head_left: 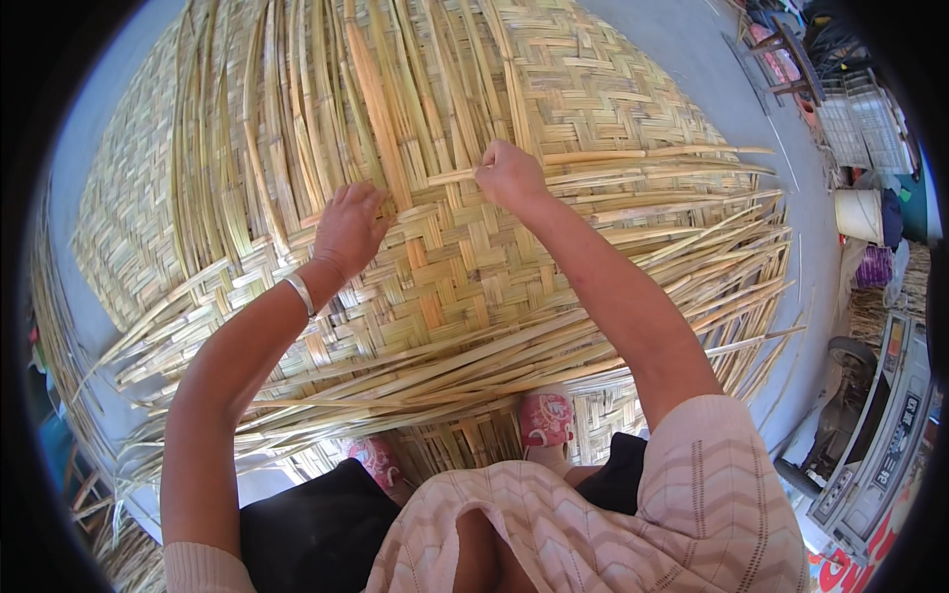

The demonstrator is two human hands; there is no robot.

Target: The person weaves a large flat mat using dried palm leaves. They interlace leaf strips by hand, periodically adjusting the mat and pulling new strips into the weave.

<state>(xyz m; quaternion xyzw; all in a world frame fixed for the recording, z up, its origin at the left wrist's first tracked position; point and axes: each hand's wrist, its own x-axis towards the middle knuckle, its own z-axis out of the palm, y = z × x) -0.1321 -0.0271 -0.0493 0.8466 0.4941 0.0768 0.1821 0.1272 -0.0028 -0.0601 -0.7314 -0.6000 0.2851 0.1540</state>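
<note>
A large woven reed mat spreads in front of me, its split strips crossing in a slanted pattern. My right hand is closed in a fist around a pale reed strip, whose end shows to the left of the fist. Lower and to the left, my left hand has its fingers bent down at the weave, pinching at a strip there; its fingertips are partly hidden. Beyond both hands, long unwoven reeds run away from me over the finished weave. A silver bracelet circles my left wrist.
Loose reed ends fan out to the right, and a bundle of strips crosses just ahead of my slippers. Grey floor borders the mat. At the right are a three-wheeled vehicle, a pale bucket and a wooden stool.
</note>
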